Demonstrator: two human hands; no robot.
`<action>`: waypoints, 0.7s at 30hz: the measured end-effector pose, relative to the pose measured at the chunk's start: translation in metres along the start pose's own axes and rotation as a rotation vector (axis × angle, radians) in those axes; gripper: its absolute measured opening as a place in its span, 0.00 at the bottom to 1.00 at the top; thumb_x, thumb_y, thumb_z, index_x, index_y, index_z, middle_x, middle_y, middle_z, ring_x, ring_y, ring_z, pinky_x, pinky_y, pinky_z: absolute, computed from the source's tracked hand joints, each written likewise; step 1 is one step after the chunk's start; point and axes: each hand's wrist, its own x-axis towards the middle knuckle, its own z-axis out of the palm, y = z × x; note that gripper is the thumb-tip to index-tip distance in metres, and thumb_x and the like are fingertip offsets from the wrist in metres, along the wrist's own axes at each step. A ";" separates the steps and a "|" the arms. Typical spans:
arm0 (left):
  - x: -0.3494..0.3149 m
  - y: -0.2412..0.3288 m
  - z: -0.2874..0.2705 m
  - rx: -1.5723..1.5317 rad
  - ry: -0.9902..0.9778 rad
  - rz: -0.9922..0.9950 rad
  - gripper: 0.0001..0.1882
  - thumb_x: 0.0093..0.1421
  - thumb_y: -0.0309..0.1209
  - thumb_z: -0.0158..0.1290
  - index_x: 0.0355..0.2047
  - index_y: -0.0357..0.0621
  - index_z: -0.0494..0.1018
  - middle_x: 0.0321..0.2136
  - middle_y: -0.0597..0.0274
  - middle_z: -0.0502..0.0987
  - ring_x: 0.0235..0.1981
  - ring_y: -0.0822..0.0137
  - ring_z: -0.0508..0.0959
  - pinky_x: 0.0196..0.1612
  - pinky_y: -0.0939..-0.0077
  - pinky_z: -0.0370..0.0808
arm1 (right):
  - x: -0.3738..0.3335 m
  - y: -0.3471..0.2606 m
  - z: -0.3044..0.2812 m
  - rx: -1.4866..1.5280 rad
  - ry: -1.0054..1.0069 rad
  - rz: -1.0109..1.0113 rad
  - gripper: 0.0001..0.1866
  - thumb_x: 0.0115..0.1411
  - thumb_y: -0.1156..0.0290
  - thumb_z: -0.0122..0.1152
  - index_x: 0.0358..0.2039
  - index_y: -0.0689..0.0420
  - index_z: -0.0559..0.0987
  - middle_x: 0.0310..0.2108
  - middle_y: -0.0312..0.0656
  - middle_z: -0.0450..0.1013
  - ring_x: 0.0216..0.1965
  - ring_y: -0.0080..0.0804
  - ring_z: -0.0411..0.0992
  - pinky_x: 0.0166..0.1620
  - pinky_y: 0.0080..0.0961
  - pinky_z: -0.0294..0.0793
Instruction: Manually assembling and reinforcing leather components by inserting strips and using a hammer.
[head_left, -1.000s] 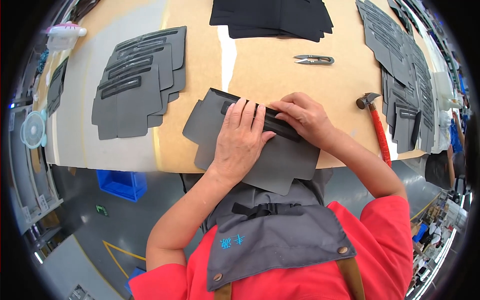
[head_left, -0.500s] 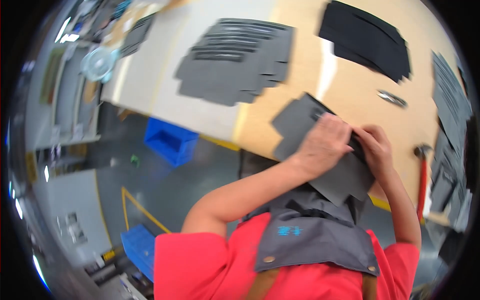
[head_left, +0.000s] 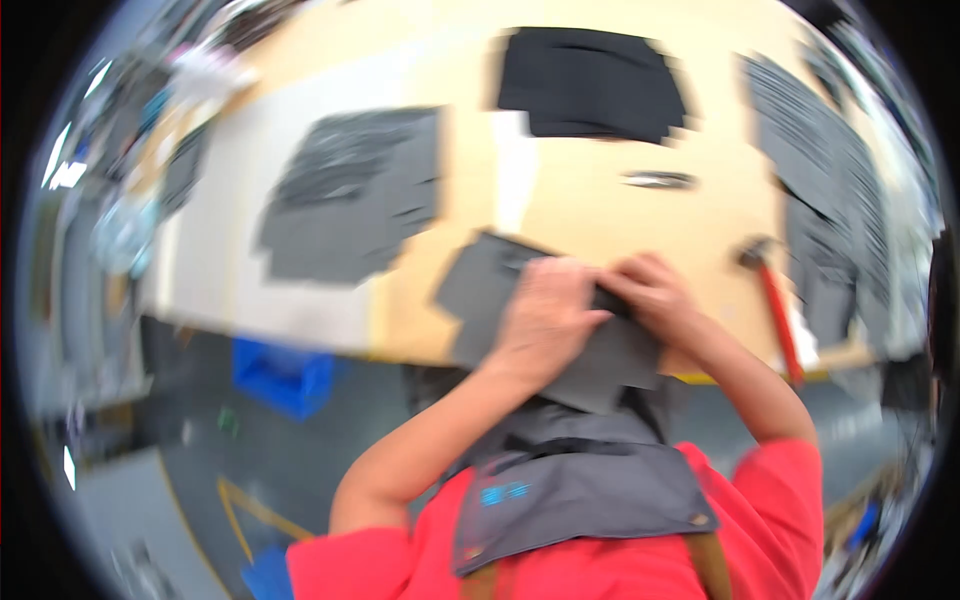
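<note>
A dark grey flat cut piece (head_left: pixel 590 375), like leather or stiff fabric, lies at the table's near edge, its lower part reaching past that edge toward my apron. My left hand (head_left: pixel 550 318) presses on its middle, fingers together along a black strip near the top side. Close beside it, my right hand (head_left: pixel 652 292) is closed on the black strip at the piece's upper right edge, fingertips nearly touching the left hand. Blur and the hands themselves hide what lies under the fingers.
Stacked grey pieces (head_left: pixel 345 225) lie left, black pieces (head_left: pixel 590 85) at the far middle, more grey pieces (head_left: pixel 825 190) right. Thread snips (head_left: pixel 660 180) and a red-handled hammer (head_left: pixel 778 318) rest on the table (head_left: pixel 570 210). A blue bin (head_left: pixel 285 378) stands on the floor.
The view has turned, so the table's things appear shifted left and rotated. Both hands stay on the same grey piece, with little visible change in their hold.
</note>
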 end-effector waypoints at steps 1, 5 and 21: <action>-0.005 -0.004 -0.003 0.005 -0.018 -0.029 0.30 0.57 0.38 0.64 0.56 0.37 0.71 0.53 0.48 0.71 0.55 0.47 0.71 0.61 0.54 0.69 | 0.000 0.002 0.013 0.001 0.008 0.031 0.28 0.51 0.79 0.60 0.55 0.55 0.81 0.42 0.43 0.76 0.42 0.42 0.74 0.48 0.35 0.77; -0.014 -0.001 -0.006 0.191 -0.074 0.006 0.31 0.63 0.44 0.60 0.62 0.42 0.71 0.57 0.45 0.69 0.59 0.46 0.70 0.66 0.50 0.65 | -0.006 -0.009 0.014 0.017 0.089 0.080 0.24 0.51 0.79 0.62 0.51 0.54 0.83 0.42 0.40 0.77 0.41 0.38 0.75 0.46 0.32 0.78; 0.006 -0.001 -0.009 0.116 -0.106 0.003 0.30 0.64 0.44 0.59 0.59 0.35 0.72 0.55 0.50 0.71 0.60 0.48 0.69 0.65 0.53 0.65 | 0.002 0.011 0.012 0.095 0.166 0.110 0.22 0.51 0.79 0.63 0.48 0.53 0.84 0.41 0.39 0.76 0.41 0.39 0.75 0.46 0.31 0.79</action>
